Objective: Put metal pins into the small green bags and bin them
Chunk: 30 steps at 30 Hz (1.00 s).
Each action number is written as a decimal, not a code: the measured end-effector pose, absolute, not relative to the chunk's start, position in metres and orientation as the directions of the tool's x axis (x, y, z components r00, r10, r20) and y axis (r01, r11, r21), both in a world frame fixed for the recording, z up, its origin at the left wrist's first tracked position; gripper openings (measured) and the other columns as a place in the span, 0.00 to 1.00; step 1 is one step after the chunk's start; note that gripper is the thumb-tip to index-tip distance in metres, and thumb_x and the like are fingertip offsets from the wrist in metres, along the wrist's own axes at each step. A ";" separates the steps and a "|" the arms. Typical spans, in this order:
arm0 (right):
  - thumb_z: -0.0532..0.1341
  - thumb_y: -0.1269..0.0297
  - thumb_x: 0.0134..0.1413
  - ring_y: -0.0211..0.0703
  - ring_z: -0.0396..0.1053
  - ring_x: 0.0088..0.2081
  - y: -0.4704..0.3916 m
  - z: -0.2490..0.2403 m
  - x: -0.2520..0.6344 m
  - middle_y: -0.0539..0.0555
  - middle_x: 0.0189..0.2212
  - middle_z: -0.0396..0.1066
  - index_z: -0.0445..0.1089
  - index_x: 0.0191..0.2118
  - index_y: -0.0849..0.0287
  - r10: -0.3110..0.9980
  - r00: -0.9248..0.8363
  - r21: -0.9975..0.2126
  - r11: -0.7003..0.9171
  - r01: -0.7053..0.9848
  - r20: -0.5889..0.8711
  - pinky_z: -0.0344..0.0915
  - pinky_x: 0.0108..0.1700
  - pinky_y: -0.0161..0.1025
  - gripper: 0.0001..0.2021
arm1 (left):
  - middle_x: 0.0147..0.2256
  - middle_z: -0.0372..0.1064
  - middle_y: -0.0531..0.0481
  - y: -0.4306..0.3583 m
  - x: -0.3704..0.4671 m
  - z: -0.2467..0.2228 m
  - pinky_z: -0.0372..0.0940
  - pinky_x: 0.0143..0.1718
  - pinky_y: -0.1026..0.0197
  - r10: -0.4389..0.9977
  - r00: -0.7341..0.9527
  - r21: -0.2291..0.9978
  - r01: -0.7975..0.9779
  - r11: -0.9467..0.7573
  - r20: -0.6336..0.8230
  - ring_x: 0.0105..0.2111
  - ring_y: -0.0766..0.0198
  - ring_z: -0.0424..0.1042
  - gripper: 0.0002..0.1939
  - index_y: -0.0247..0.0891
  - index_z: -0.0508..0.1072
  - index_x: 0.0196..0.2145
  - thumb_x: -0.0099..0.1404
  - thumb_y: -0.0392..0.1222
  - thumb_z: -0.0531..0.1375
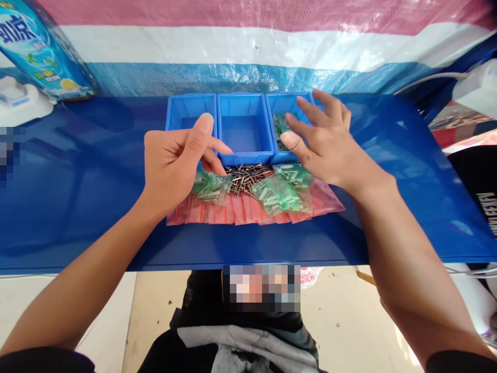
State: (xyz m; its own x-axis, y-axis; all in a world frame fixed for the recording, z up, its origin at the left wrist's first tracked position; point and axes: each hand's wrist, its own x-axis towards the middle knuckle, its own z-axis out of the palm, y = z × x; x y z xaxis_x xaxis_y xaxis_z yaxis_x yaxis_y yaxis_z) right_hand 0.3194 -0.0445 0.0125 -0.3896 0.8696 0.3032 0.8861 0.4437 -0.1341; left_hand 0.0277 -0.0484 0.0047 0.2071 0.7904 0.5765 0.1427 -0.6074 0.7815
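Observation:
My left hand (174,163) hovers over the left blue bin (190,110) and the near pile, its thumb raised and its fingers loosely bent apart, with nothing visible in them. Just beyond its fingertips lies a heap of slim metal pieces (246,177), dark and brass-coloured, like screws or pins. My right hand (322,132) is spread over the right blue bin (274,129), where green plastic bags (281,124) show partly behind the fingers. In front lie small green bags of silvery pieces (275,194), and another such bag (212,185) sits below my left hand.
The middle blue bin (244,129) stands between the other two. A row of red-edged clear bags (233,210) lies along the front. At the back left are a blue detergent bag (46,57) and a white device (23,106). A striped plastic sheet (248,46) hangs behind the blue table (97,207).

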 end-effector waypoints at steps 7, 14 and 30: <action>0.63 0.54 0.73 0.49 0.76 0.42 -0.071 0.042 0.297 0.55 0.42 0.82 0.79 0.52 0.56 0.547 -0.719 -0.279 0.837 0.471 0.429 0.73 0.48 0.51 0.13 | 0.23 0.77 0.57 -0.056 0.029 0.009 0.70 0.27 0.59 0.813 0.174 0.783 0.220 -0.582 0.556 0.21 0.67 0.73 0.23 0.49 0.86 0.33 0.79 0.60 0.58; 0.61 0.64 0.73 0.57 0.75 0.52 -0.084 0.035 0.279 0.62 0.52 0.79 0.75 0.61 0.63 0.465 -0.866 -0.175 0.882 0.437 0.182 0.73 0.52 0.54 0.17 | 0.24 0.77 0.57 -0.057 0.028 0.010 0.71 0.30 0.57 0.817 0.169 0.776 0.256 -0.576 0.551 0.23 0.65 0.76 0.25 0.48 0.85 0.31 0.77 0.64 0.58; 0.70 0.64 0.64 0.54 0.75 0.50 -0.087 0.036 0.276 0.57 0.51 0.77 0.73 0.58 0.51 0.765 -0.548 -0.606 0.622 0.495 0.337 0.74 0.42 0.49 0.19 | 0.35 0.81 0.58 -0.052 0.032 0.002 0.71 0.27 0.67 0.611 0.235 0.580 0.194 -0.791 0.756 0.31 0.72 0.77 0.07 0.45 0.84 0.48 0.78 0.41 0.64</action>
State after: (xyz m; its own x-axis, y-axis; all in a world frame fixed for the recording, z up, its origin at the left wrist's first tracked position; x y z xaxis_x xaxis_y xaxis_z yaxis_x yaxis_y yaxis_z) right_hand 0.2758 -0.0870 0.0356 -0.5483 0.7653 0.3373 0.4952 0.6221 -0.6064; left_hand 0.0316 -0.0522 0.0022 0.2346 0.6114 0.7557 0.1940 -0.7912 0.5799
